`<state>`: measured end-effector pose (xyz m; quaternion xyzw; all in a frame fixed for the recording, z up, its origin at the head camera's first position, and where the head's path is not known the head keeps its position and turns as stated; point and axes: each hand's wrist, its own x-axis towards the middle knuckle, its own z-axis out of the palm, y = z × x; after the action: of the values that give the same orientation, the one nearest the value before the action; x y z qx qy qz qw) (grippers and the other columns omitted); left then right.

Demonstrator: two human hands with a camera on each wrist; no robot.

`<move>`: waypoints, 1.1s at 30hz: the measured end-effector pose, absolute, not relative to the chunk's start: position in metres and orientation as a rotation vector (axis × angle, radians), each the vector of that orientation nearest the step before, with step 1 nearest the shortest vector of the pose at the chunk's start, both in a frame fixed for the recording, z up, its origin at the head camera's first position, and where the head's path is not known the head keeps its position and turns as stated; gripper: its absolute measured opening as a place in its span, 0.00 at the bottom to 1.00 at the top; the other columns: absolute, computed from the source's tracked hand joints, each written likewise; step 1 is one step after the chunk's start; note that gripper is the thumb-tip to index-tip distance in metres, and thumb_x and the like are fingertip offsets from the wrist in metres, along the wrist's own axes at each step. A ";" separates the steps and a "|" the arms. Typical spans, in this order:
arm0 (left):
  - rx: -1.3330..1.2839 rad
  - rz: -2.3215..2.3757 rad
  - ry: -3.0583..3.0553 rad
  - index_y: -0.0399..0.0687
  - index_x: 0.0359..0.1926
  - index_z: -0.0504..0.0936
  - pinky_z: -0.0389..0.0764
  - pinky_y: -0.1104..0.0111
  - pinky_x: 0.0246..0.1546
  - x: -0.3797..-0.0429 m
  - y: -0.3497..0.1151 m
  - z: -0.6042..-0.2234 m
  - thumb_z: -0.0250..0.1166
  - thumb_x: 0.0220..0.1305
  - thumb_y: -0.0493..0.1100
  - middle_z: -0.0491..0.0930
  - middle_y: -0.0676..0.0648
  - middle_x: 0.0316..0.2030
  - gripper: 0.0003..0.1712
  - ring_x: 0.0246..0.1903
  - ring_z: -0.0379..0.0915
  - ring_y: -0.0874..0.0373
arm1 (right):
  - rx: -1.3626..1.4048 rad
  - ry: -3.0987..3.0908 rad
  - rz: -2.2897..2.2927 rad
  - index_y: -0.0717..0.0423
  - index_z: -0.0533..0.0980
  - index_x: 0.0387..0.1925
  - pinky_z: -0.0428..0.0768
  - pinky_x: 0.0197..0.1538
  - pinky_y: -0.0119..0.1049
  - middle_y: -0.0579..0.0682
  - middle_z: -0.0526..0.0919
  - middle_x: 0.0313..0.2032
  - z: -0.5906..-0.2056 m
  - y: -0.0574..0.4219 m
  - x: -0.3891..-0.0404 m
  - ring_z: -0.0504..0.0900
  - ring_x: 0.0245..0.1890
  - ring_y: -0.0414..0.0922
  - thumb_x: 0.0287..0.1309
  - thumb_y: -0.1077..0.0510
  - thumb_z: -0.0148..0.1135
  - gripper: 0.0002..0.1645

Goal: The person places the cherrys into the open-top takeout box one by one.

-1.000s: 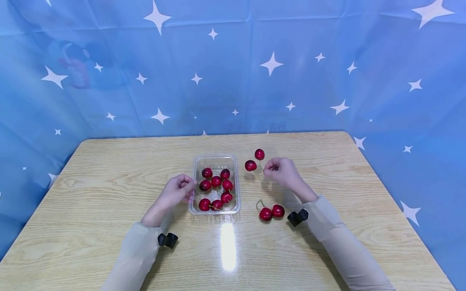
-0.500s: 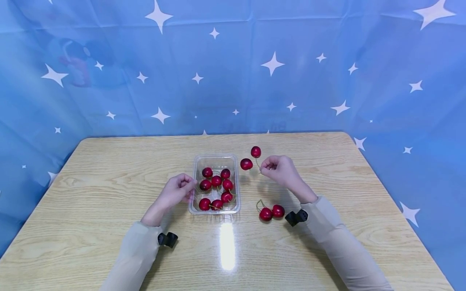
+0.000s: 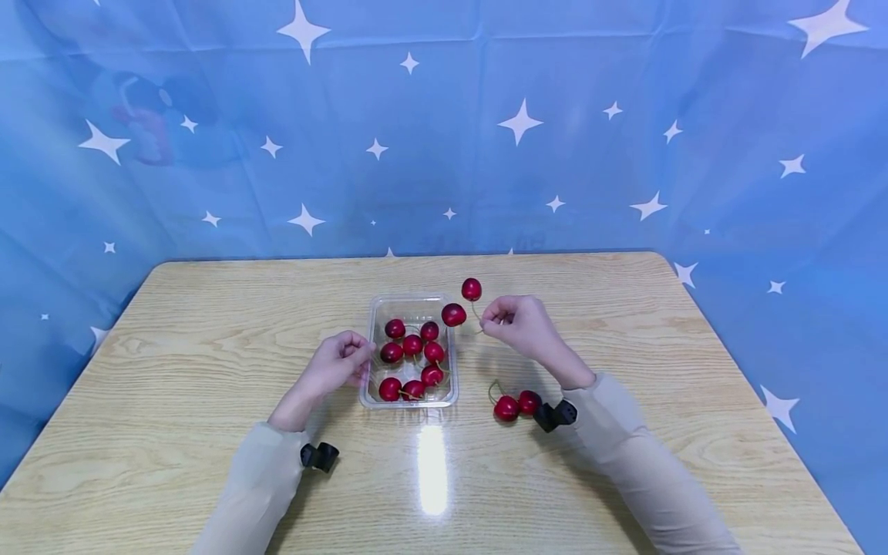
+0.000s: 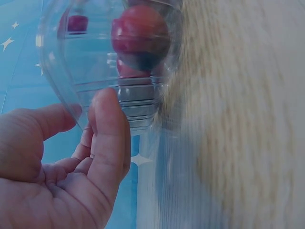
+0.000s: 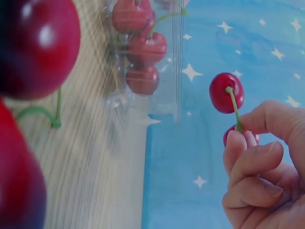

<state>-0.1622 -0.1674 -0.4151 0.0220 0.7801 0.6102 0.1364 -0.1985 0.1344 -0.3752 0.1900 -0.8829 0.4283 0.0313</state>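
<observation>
A clear plastic container [image 3: 409, 299] stands on the table with several red cherries [image 3: 412, 345] inside. At its left side, my left hand [image 3: 335, 364] pinches the rim between thumb and fingers, as the left wrist view also shows. My right hand [image 3: 519, 327] holds a pair of cherries [image 3: 454, 314] by the green stem [image 5: 234, 105], pinched between thumb and fingertips. The pair hangs above the table at the container's upper right edge; one cherry overlaps the rim in the head view. Below the right hand, two joined cherries [image 3: 506, 408] lie on the table.
The wooden table [image 3: 208, 347] reaches back to a blue curtain [image 3: 444, 154] with white stars. Black wrist cameras sit on both sleeves; the right one [image 3: 555, 415] is close beside the two cherries on the table.
My right hand has moved left toward the container, carrying the cherry pair by its stem. The left hand and container have stayed in place.
</observation>
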 end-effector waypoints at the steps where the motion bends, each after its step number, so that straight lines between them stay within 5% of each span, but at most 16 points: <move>1: 0.064 1.767 2.258 0.30 0.38 0.70 0.81 0.71 0.23 -0.162 -0.167 -0.415 0.54 0.69 0.37 0.73 0.48 0.22 0.09 0.21 0.72 0.61 | 0.594 -2.718 1.321 0.60 0.80 0.23 0.69 0.23 0.25 0.48 0.79 0.21 -0.375 0.133 -0.198 0.71 0.20 0.40 0.46 0.70 0.60 0.05; 33: 0.088 1.798 2.233 0.29 0.38 0.70 0.82 0.71 0.22 -0.164 -0.167 -0.415 0.53 0.69 0.35 0.72 0.49 0.22 0.09 0.21 0.72 0.61 | 0.854 -2.788 1.342 0.60 0.79 0.20 0.72 0.25 0.25 0.46 0.78 0.18 -0.382 0.092 -0.189 0.71 0.19 0.35 0.43 0.70 0.62 0.04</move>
<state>-0.1637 -0.1672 -0.4150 0.0303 0.7712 0.6210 0.1365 -0.1895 0.0922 -0.3824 0.2658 -0.8681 0.4179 -0.0343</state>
